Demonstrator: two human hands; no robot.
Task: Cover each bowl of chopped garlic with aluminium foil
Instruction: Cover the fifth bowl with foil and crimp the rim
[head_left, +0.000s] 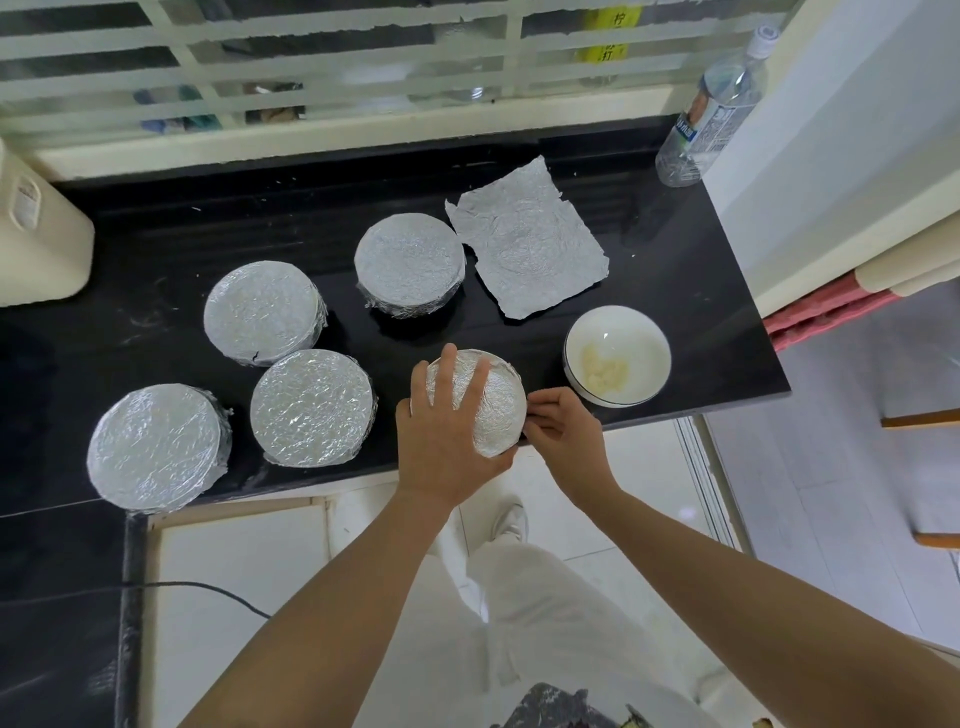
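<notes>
A foil-covered bowl (496, 410) stands near the front edge of the black counter (691, 291). My left hand (447, 426) lies flat on its top, fingers spread over the foil. At the bowl's right rim my right hand (558, 421) pinches the foil edge. One open white bowl (631, 332) holding chopped garlic (605, 370) sits just right of it. A loose crumpled foil sheet (527, 236) lies flat behind that bowl. Several other bowls stand wrapped in foil: one at the back (409, 262), two in the middle (262, 312) (311, 408), and one front left (156, 447).
A clear water bottle (714, 111) stands at the counter's back right corner by the white wall. A cream container (36, 228) sits at the left edge. A barred window (332, 62) runs behind the counter. The counter's front edge drops to a tiled floor.
</notes>
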